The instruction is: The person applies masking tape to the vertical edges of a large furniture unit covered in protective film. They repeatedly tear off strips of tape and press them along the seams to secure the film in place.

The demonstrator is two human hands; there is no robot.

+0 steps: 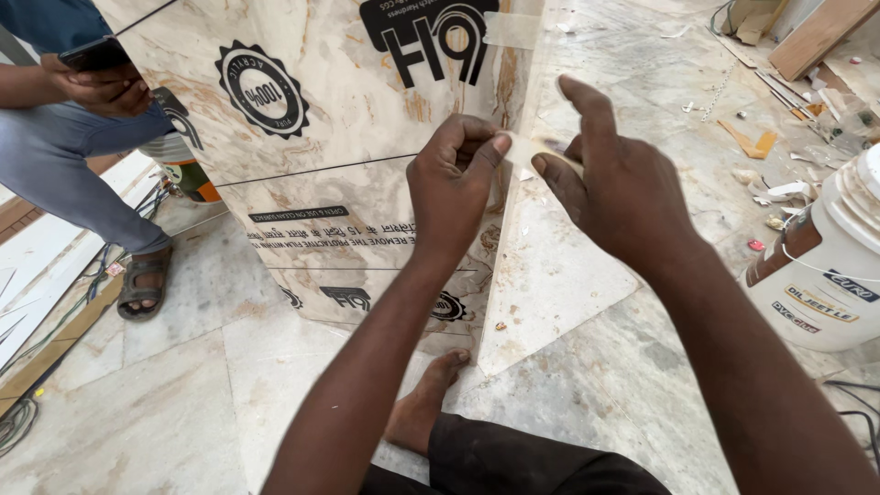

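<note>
Beige marbled panel, black print; white bucket; cream tape.

Marble floor, scattered offcuts, daylight

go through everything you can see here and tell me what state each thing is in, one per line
Left hand: shut, pinching the tape strip.
Right hand: pinching the strip's other end.
Tape strip: held between both hands at the panel's edge.
Panel: upright, printed protective film on.
Bucket: upright on the floor, top cut off by the frame.
Phone: held in another person's hand.
</note>
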